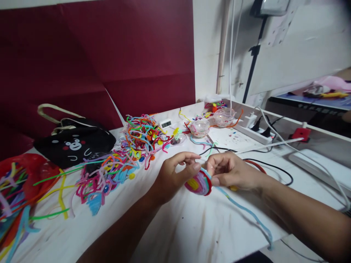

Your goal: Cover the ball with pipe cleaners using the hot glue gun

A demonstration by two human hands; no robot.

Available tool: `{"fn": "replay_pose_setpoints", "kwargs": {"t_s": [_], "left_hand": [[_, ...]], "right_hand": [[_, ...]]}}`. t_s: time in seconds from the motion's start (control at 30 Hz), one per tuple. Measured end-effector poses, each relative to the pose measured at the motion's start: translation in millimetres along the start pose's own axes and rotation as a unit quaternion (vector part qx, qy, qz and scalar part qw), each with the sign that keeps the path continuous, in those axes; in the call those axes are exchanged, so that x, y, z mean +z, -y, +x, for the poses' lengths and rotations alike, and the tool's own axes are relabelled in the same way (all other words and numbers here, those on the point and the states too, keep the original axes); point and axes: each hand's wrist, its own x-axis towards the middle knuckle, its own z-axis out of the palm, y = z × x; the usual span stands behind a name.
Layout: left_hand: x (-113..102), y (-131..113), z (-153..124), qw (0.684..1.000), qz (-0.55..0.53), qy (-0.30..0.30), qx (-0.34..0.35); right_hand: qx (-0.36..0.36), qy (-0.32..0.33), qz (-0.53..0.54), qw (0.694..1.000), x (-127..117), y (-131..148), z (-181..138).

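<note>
Between my two hands, above the white table, is a round coil of pipe cleaners [197,183] with rings of yellow, pink, purple and red. My left hand [175,173] grips its left and upper edge between thumb and fingers. At the coil's upper right edge, my right hand [233,171] pinches a light blue pipe cleaner [242,207]. That strand runs along the coil's rim and trails down to the right, its far end at the table's front edge. The fingertips of my right hand partly hide the rim.
A heap of coloured pipe cleaners [144,133] spreads across the left, near a black bag [79,142] and a red plastic bag [41,175]. Clear bowls [200,128] stand at the back. Cables and a power strip [255,131] lie at right, beside a white box [320,168].
</note>
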Motion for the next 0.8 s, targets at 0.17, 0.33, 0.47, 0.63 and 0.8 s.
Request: {"fn": "replay_pose_setpoints", "kwargs": {"t_s": [0.17,0.33,0.47,0.63,0.8], "left_hand": [[-2.1,9.8,4.6,0.993,-0.086,0.059,-0.054],[1.4,3.7,4.3,0.984,-0.122,0.071,-0.111],[5.4,-6.7,1.8,0.984,-0.122,0.053,-0.118],[7.0,-11.5,-0.8,0.983,-0.136,0.027,-0.121],[4.9,-19.5,-2.6,0.984,-0.155,-0.010,-0.093]], "right_hand": [[0.012,0.025,0.018,0.999,2.3,4.0,1.6],[0.018,0.030,0.028,0.999,2.9,6.9,6.1],[0.028,0.029,0.035,0.999,4.9,10.8,9.1],[0.036,0.028,0.045,0.998,11.5,17.4,9.9],[0.010,-0.007,0.051,0.999,18.5,21.7,11.6]]}}
